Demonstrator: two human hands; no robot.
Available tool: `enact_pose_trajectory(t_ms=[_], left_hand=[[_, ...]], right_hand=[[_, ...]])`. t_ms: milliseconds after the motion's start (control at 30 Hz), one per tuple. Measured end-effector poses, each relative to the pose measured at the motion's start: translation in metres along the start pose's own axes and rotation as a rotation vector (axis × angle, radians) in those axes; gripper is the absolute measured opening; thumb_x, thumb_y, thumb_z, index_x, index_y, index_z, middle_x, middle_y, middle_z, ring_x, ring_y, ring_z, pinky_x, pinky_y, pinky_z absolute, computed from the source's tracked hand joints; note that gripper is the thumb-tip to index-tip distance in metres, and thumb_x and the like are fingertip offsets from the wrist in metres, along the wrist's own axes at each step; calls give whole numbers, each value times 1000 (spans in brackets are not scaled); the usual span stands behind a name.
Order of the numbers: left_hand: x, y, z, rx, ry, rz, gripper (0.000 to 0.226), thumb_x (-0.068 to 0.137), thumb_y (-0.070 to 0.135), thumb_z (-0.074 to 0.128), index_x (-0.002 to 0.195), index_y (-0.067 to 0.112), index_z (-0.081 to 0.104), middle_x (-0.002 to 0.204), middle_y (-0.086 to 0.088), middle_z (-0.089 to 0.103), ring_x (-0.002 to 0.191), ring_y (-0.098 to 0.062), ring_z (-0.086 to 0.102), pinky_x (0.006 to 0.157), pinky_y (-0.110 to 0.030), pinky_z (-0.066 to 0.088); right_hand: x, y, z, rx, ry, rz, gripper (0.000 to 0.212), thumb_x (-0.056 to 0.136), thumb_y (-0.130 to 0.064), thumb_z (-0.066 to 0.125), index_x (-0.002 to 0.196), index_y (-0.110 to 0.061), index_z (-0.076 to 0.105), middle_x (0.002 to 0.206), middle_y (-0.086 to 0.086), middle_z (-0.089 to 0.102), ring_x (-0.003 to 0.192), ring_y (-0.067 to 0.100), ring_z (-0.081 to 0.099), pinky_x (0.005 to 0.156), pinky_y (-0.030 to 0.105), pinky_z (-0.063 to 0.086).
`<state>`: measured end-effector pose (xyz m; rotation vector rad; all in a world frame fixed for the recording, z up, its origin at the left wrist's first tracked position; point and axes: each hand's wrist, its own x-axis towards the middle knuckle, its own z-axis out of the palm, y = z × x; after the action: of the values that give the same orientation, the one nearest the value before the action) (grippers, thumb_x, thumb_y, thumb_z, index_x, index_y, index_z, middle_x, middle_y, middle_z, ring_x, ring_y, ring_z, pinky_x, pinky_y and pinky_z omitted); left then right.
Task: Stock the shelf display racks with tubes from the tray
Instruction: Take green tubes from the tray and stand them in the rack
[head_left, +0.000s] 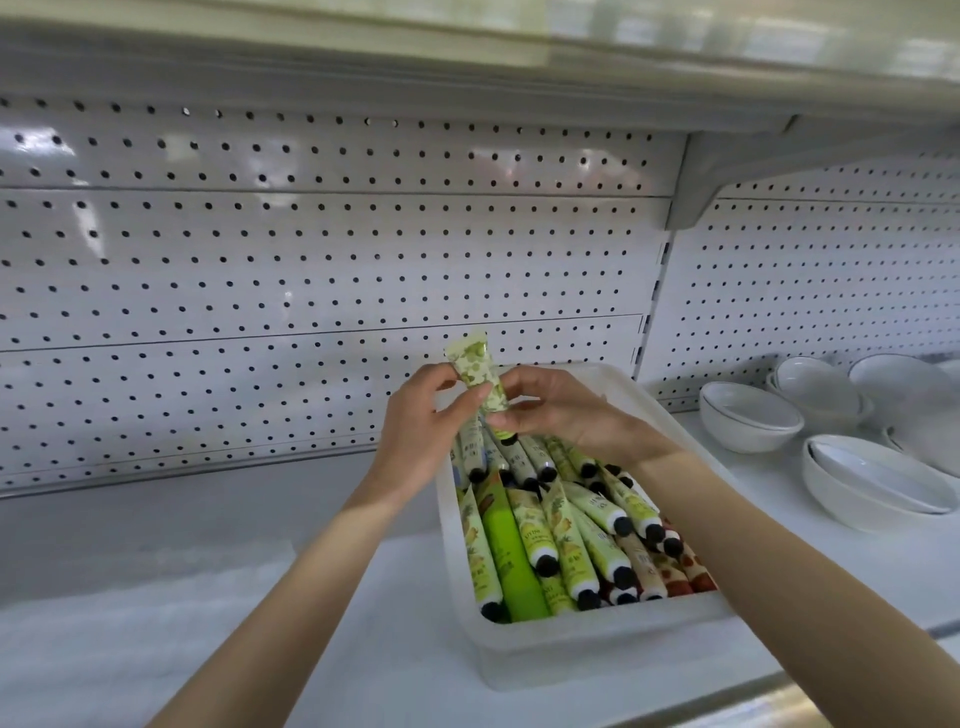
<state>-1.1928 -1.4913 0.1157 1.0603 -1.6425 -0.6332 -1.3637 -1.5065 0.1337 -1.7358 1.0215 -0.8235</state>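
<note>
Both hands, left hand (415, 426) and right hand (561, 410), are holding a green tube (478, 376) upright above the tube-filled tray (597, 631).

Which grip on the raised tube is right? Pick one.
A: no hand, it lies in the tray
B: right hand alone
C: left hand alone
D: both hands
D: the left hand and right hand both pinch the tube, which is lifted above the tray.
</note>
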Motion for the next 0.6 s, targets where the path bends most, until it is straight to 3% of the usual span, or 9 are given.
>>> enact_pose_trajectory(t_ms=[67,133,233,300,367,467,600], left_hand=[[1,-1,-1,-45,21,-10,15,87,30,61,99,20,63,104,7,66,100,-3,58,80,-7,39],[2,3,-3,-117,42,-18,14,89,27,59,99,18,61,100,8,66,93,2,60,76,-7,42],[4,7,-7,-217,74,-30,5,91,23,56,94,20,58,96,8,65,87,-1,63,80,-17,49],[5,7,-10,-243,69,-53,3,91,24,56,93,21,57,96,2,65,89,-10,64,78,-26,54],[2,7,-11,-260,46,-68,7,91,23,56,95,18,57,94,0,66,86,-11,64,72,-25,57],[-4,6,-10,-252,15,-81,15,90,24,57,98,12,59,96,-4,66,88,-14,65,73,-30,58],[-8,4,-11,-248,-8,-100,12,88,25,58,93,14,59,98,-5,67,92,-17,65,78,-41,57]], right_hand=[[1,-2,-2,31,-33,35,15,85,-14,64,99,-19,63,106,-1,63,97,10,62,78,18,50],[1,-5,-8,91,-39,46,23,87,-23,59,109,-15,62,114,-1,63,107,12,61,84,22,51],[2,0,-23,61,133,53,39,86,-36,57,116,-12,59,120,0,62,110,12,59,90,25,51],[4,10,-34,-68,304,107,27,91,-31,58,112,-14,61,115,-1,62,108,16,59,88,27,50],[7,25,-45,-333,439,149,19,93,-22,57,109,-14,63,110,0,62,103,19,60,82,27,49],[7,42,-56,-690,471,234,26,92,-13,55,116,-7,60,117,9,61,106,21,57,83,23,40],[3,52,-61,-810,445,348,33,90,-8,52,123,-4,54,123,15,57,104,26,58,80,26,41]])
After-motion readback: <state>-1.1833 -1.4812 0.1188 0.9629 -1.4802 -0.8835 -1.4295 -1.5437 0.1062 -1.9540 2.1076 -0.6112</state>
